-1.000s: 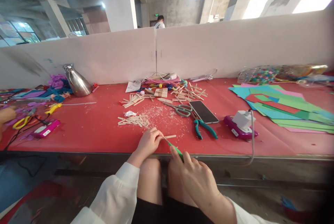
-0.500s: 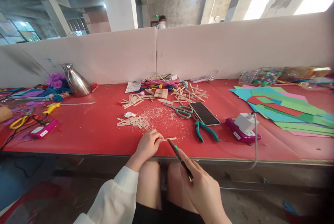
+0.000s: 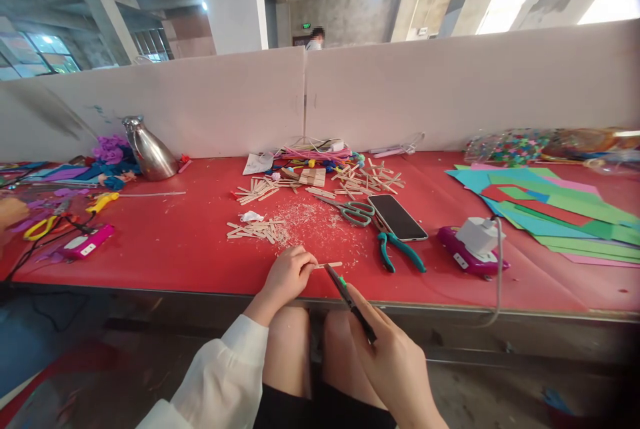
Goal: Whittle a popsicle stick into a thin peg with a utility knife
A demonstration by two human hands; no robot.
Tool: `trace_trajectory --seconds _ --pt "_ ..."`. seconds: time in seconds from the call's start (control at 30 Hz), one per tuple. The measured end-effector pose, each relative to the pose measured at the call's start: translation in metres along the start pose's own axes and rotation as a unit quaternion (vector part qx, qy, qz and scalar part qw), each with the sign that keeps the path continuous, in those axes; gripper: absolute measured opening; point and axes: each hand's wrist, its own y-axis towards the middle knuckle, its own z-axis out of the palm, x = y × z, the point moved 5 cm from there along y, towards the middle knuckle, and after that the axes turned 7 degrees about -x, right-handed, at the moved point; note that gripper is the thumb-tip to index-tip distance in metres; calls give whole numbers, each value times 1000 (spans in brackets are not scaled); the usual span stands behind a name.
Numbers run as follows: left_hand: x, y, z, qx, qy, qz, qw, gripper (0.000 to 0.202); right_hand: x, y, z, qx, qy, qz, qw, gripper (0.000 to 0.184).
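Note:
My left hand (image 3: pixel 286 277) pinches one end of a wooden craft stick (image 3: pixel 332 264) near the front edge of the red table (image 3: pixel 190 249). From the right, my right hand (image 3: pixel 393 352) grips a dark utility knife (image 3: pixel 356 306) with a green slider. Its tip meets or lies just by the stick; which of the two I cannot tell. Beyond my hands, wood shavings (image 3: pixel 310 219) are scattered. A pile of craft sticks (image 3: pixel 255 230) with a crumpled white scrap (image 3: pixel 251 216) lies left of them, and more sticks (image 3: pixel 370 179) lie farther back.
Teal-handled pliers (image 3: pixel 407 254), scissors (image 3: pixel 357 213) and a phone (image 3: pixel 399 218) lie to the right, with a pink power strip (image 3: pixel 463 259) and coloured paper (image 3: pixel 555 209) beyond. At left stand a steel jug (image 3: pixel 150 152) and another pink socket (image 3: pixel 89 242). Another person's hand (image 3: pixel 10 212) shows at the left edge.
The whole view has shifted slightly, so the things sit a little farther right. My hands keep nearly the same hold on the stick and the knife.

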Motion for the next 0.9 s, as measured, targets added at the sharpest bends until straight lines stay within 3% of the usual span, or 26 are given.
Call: trace_trajectory --seconds 0.43,0.73,0.9 --pt "0 -1 -1 -14 -9 0 1000 16 6 -1 4 -3 -48 -16 999 39" --pt "2 1 3 -13 -7 -2 1000 15 0 2 12 52 162 99 980 42" --pt "0 0 1 -13 -3 1 1000 15 -2 2 11 66 204 145 966 47"
